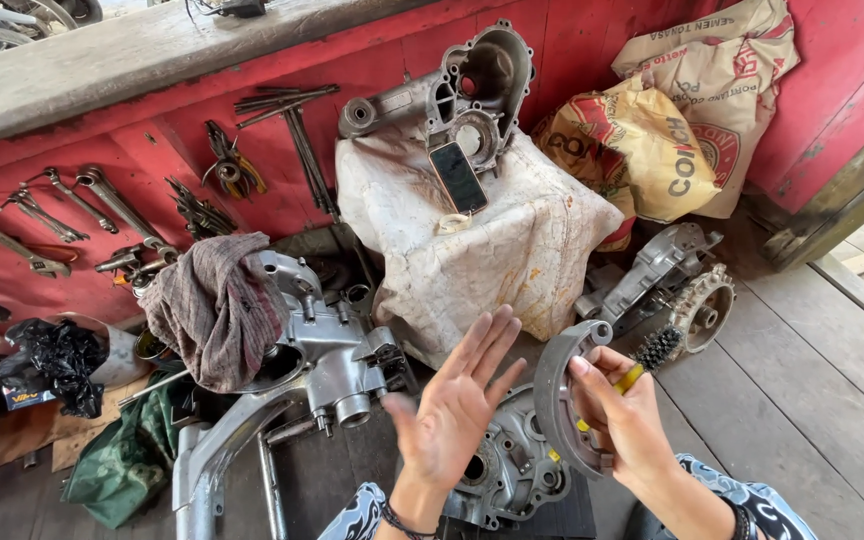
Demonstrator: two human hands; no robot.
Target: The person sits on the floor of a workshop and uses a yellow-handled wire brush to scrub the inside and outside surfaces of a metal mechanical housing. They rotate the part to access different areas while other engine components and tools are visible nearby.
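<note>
**Brake shoe in hand, above engine cases**

My right hand has its grip closed on a curved brake shoe and a yellow-handled tool. My left hand is spread flat, empty, just beside it. Best held steady by the rim. Open floor planks lie to my right; the crankcase crowds my left.

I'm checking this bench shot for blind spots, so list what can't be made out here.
Head view only:
- Yellow-handled tool: the right hand and curved brake shoe cover most of it; its tip is hidden.
- Engine cover below: partly behind the open left hand and cut off by the bottom edge.
- Engine casing: a rag drapes its left part.
- Phone screen: dark, nothing readable.
</note>
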